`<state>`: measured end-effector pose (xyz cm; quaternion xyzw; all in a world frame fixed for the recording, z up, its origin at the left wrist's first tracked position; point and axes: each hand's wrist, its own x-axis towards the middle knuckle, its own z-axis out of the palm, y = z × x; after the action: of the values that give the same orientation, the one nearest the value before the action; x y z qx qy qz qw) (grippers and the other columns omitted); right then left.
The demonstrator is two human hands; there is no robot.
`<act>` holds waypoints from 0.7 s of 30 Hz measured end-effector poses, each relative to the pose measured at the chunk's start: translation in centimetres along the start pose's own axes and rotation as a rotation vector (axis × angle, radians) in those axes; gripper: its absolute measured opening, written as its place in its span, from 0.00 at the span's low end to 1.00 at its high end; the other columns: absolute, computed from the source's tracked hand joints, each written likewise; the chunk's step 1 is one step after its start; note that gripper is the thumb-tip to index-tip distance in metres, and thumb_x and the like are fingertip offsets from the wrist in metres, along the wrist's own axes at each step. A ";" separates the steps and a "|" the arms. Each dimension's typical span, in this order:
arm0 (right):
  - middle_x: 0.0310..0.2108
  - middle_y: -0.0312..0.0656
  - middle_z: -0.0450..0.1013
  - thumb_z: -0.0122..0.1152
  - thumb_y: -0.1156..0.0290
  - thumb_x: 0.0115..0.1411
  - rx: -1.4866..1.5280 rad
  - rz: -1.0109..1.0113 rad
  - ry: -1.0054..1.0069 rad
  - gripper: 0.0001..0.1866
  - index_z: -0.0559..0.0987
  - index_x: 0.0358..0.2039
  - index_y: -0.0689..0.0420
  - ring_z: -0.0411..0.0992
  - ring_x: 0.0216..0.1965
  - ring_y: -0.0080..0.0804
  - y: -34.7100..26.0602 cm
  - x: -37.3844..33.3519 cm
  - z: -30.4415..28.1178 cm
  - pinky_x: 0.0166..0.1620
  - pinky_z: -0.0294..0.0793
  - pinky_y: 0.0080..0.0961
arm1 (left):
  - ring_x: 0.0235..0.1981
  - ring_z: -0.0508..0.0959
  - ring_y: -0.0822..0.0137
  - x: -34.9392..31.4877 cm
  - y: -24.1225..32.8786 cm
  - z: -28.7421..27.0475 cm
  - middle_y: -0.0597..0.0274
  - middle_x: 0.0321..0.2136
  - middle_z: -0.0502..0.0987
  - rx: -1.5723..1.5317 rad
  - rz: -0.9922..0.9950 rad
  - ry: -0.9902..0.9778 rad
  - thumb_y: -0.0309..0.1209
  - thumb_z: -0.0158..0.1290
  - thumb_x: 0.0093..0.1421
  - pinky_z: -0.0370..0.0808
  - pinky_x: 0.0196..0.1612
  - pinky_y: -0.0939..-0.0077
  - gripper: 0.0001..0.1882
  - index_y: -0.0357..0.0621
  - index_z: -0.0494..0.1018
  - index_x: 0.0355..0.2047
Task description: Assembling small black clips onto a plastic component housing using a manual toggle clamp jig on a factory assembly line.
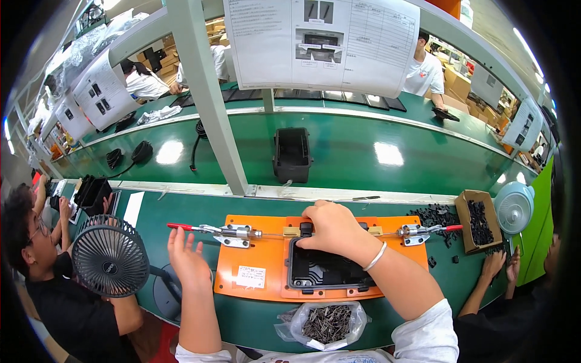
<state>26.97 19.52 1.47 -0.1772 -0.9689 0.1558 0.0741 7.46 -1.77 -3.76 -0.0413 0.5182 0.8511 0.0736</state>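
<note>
An orange fixture (230, 275) lies on the bench in front of me, with a black plastic housing (330, 275) set in its middle. My right hand (336, 230) reaches over the housing's far edge, with thumb and fingertips closed around a small black part (307, 229) there. My palm and wrist hide some of the housing. My left hand (189, 260) is raised at the fixture's left end, fingers apart and holding nothing, just below the red handle (180, 226) of the left toggle clamp (237, 233). Another toggle clamp (414, 233) sits at the right end.
A bag of metal pins (327, 323) lies near me. Loose black parts (439, 218) and a cardboard box (463, 224) of them are at right, beside a light-blue fan (514, 207). A black fan (111, 257) stands left. Co-workers sit on both sides. A black bin (292, 154) stands beyond the rail.
</note>
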 end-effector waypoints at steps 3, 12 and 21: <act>0.32 0.49 0.73 0.72 0.55 0.39 0.012 -0.011 0.024 0.28 0.79 0.37 0.62 0.74 0.37 0.46 -0.1 -0.1 0.0 0.41 0.74 0.36 | 0.51 0.64 0.61 5.5 -1.0 -1.4 0.60 0.49 0.66 -0.184 -0.243 0.022 0.46 0.55 0.59 0.59 0.52 0.53 0.27 0.44 0.62 0.52; 0.32 0.47 0.74 0.72 0.54 0.40 0.012 0.013 0.058 0.28 0.80 0.37 0.61 0.74 0.36 0.44 0.1 -0.4 0.3 0.40 0.75 0.35 | 0.21 0.65 0.80 0.1 2.3 8.4 0.72 0.19 0.64 0.091 0.582 -0.222 0.30 0.53 0.64 0.59 0.24 0.87 0.09 0.45 0.64 0.29; 0.32 0.47 0.74 0.73 0.54 0.39 0.025 0.022 0.074 0.28 0.80 0.38 0.60 0.74 0.37 0.43 -0.6 -0.6 0.0 0.40 0.75 0.35 | 0.23 0.68 0.58 -5.0 -1.7 7.8 0.59 0.21 0.66 1.076 1.186 -0.816 0.33 0.59 0.51 0.63 0.31 0.62 0.11 0.43 0.68 0.26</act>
<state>27.36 18.73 1.57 -0.1925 -0.9615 0.1621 0.1103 12.76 5.51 -0.96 0.5787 0.7166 0.3397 -0.1902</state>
